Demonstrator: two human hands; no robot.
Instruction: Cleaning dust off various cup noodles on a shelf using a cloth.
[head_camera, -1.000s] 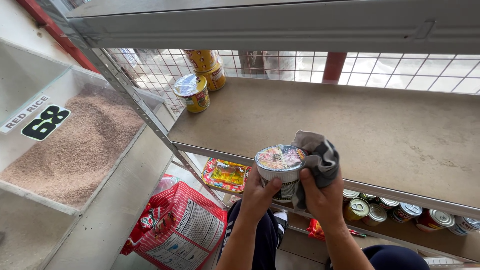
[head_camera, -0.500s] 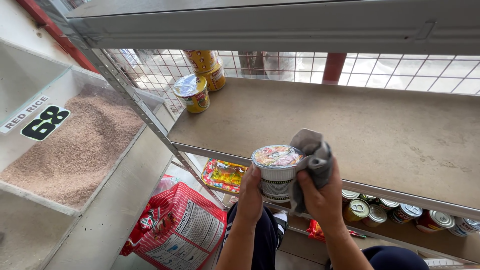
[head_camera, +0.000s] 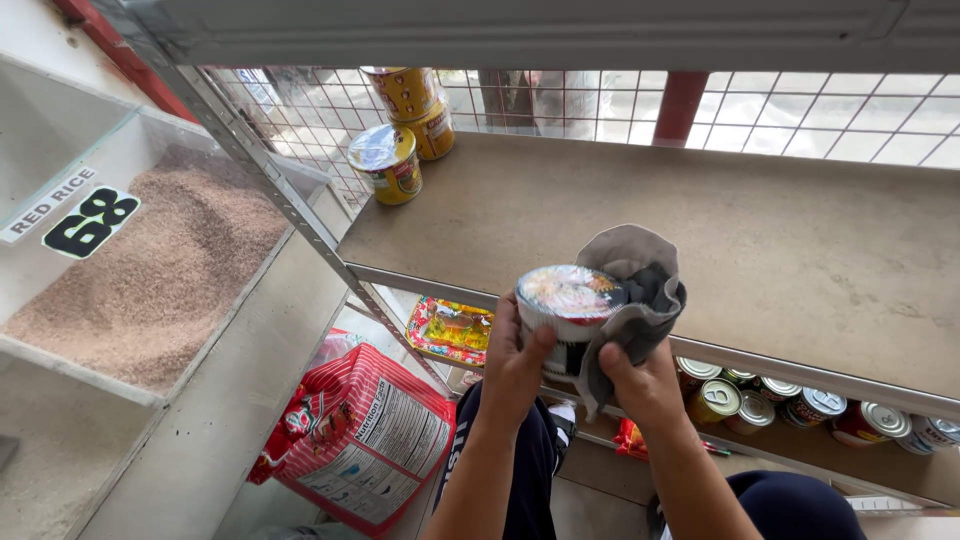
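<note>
Holding noodle cup, grey cloth, yellow cans behind

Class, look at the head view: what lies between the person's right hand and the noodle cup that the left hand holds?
A grey cloth. In the head view it is draped between the right hand and the side of the noodle cup, which the left hand grips from the other side.

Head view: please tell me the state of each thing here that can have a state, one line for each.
Cup: sealed, upright, held in the left hand.
Cloth: crumpled, pressed against the cup by the right hand.
Yellow cans: lids on, two stacked, one beside them.
Lower cans: closed, upright in a row.
Rice bin: open, partly filled.
Red bag: sealed, leaning.
</note>
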